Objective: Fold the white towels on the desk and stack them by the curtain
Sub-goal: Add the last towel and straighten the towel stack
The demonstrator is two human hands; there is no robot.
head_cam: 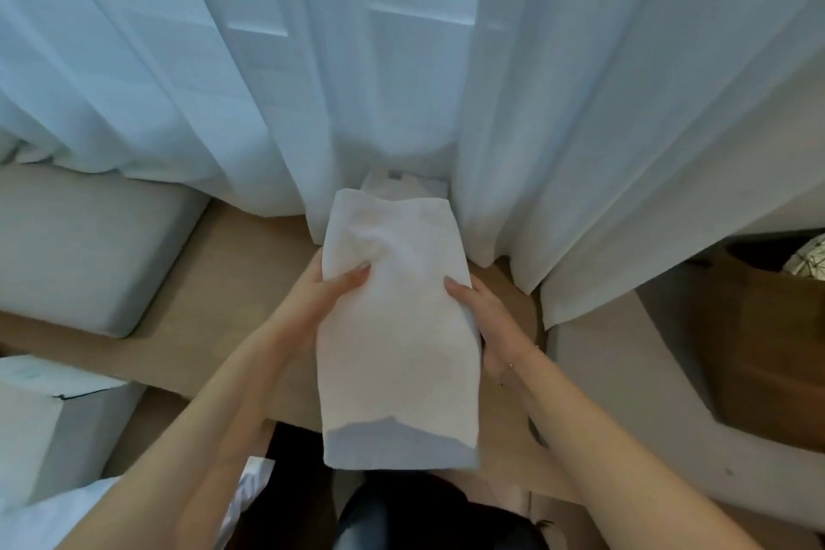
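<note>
A folded white towel (397,335) is held above the wooden desk (214,295), long side pointing toward the curtain (402,58). My left hand (326,295) grips its left edge, thumb on top. At the right edge my right hand (482,313) holds it the same way, fingers underneath. Behind the towel's far end, more folded white cloth (397,183) lies at the foot of the curtain, mostly hidden.
A pale cushion (89,246) lies on the desk at the left. White boxes (49,424) stand at the near left. A brown cardboard box (768,348) sits at the right, past the desk edge. The sheer curtain hangs along the whole back.
</note>
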